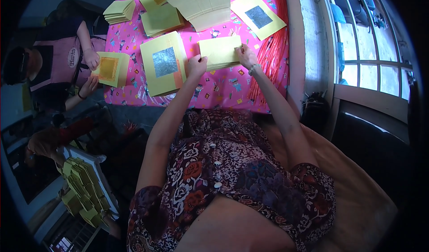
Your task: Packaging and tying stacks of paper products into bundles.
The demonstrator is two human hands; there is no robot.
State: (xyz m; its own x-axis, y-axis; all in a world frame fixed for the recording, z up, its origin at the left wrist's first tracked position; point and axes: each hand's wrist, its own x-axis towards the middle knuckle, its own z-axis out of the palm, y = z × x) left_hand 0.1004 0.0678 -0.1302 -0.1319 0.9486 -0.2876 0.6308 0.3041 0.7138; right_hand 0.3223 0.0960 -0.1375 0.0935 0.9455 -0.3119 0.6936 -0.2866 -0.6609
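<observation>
A stack of plain yellow paper sheets (220, 51) lies between my two hands over the pink table cover. My left hand (198, 66) pinches its near left corner, thumb on top. At the right edge, my right hand (247, 58) grips the stack with its fingers closed; a bracelet circles that wrist. To the left of the stack is a thicker pile of yellow paper (152, 82), its top sheet bearing a silver square. Farther right, a yellow sheet with a dark silver square (239, 10) lies near the table's edge.
A tall yellow paper block (201, 11) stands at the back; smaller stacks (119, 12) lie left of it. Red plastic strands (263, 75) hang along the right edge. A co-worker (60, 60) handles gold-squared paper. At lower left, another person is beside a tray (114, 203) of yellow bundles.
</observation>
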